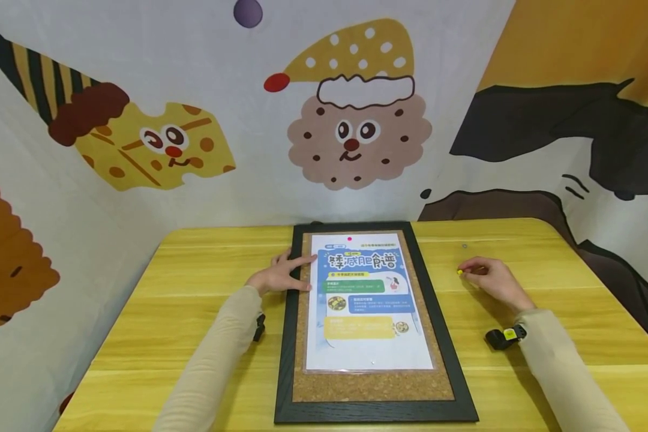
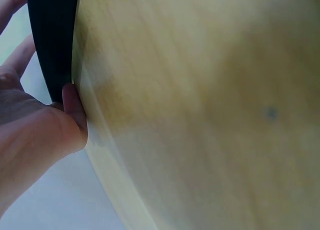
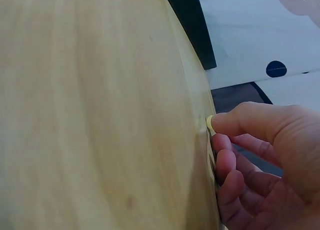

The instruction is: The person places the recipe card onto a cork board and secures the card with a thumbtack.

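My right hand point(image 1: 488, 280) pinches a yellow pin point(image 1: 459, 272) at the table point(image 1: 194, 276), right of the board point(image 1: 372, 387). My left hand point(image 1: 278, 276), fingers apart, spans the board's edge beside the poster point(image 1: 367, 355). I judge this the pickup; next calls for a firm pinch and clean lift.

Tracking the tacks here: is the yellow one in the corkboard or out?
Out: the right hand pinches the yellow tack over the table, beside the corkboard.
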{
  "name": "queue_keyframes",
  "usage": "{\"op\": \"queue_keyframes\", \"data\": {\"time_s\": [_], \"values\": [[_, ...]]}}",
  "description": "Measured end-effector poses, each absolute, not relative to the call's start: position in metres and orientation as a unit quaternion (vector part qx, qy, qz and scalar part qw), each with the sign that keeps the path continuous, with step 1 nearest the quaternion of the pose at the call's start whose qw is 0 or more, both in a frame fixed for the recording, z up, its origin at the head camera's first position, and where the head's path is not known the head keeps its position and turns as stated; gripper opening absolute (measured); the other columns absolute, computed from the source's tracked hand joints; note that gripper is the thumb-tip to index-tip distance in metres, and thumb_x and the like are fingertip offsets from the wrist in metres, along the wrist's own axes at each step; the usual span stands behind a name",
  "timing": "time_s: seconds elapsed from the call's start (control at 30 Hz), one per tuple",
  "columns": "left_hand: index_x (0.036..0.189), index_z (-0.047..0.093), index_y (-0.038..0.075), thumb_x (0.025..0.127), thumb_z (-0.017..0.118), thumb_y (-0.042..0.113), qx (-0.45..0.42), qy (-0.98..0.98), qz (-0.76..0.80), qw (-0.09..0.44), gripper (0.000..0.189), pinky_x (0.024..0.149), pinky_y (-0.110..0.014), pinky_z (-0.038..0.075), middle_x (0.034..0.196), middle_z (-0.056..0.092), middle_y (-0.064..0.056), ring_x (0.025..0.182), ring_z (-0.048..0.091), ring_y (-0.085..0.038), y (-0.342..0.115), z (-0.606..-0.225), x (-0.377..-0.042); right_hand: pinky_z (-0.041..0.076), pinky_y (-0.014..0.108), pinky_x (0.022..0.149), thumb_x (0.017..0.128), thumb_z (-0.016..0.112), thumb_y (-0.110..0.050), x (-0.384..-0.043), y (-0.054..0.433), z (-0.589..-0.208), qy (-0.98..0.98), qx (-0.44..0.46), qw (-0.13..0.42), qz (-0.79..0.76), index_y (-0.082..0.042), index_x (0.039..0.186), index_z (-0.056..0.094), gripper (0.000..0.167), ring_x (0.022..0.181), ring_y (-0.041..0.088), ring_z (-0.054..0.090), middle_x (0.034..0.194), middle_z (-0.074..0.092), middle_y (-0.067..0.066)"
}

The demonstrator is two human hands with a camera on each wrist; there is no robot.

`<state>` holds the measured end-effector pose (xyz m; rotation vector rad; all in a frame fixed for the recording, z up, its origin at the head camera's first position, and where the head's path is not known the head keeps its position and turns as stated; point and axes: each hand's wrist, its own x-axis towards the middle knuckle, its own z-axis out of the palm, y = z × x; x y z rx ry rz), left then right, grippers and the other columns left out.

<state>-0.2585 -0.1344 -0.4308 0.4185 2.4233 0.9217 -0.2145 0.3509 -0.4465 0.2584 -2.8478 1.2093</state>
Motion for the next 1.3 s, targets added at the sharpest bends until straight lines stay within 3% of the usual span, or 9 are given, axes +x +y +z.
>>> {"op": "queue_keyframes", "data": {"time_s": [0.37, 0.83, 1.3], "values": [[0.153, 0.032, 0.025, 0.083, 0.076, 0.034, 0.154, 0.893, 0.343, 0.248, 0.083, 0.104, -0.069, 0.014, 0.158, -0.009, -0.023, 0.141, -0.009, -0.046, -0.133, -0.43, -0.258, 0.046, 0.024, 0.061, 0.091, 0.066, -0.006, -0.219, 0.347, -0.447, -0.92, 0.092, 0.01, 0.381, 0.006, 0.106, 0.067, 0.019, 0.082, 0.021, 0.058, 0.097, 0.066, 0.017], [0.153, 0.032, 0.025, 0.082, 0.077, 0.034, 0.152, 0.891, 0.346, 0.25, 0.084, 0.104, -0.069, 0.014, 0.158, -0.009, -0.023, 0.141, -0.009, -0.046, -0.133, -0.431, -0.258, 0.044, 0.025, 0.057, 0.093, 0.064, -0.007, -0.22, 0.346, -0.449, -0.916, 0.099, 0.027, 0.387, 0.003, 0.1, 0.068, 0.012, 0.075, 0.015, 0.056, 0.094, 0.067, 0.016], [0.153, 0.032, 0.025, 0.083, 0.077, 0.033, 0.151, 0.891, 0.345, 0.254, 0.084, 0.104, -0.069, 0.014, 0.157, -0.009, -0.024, 0.141, -0.009, -0.046, -0.132, -0.429, -0.258, 0.047, 0.027, 0.054, 0.096, 0.062, -0.013, -0.224, 0.339, -0.45, -0.898, 0.109, 0.02, 0.425, 0.003, 0.105, 0.066, 0.019, 0.073, 0.016, 0.059, 0.093, 0.067, 0.016]]}}
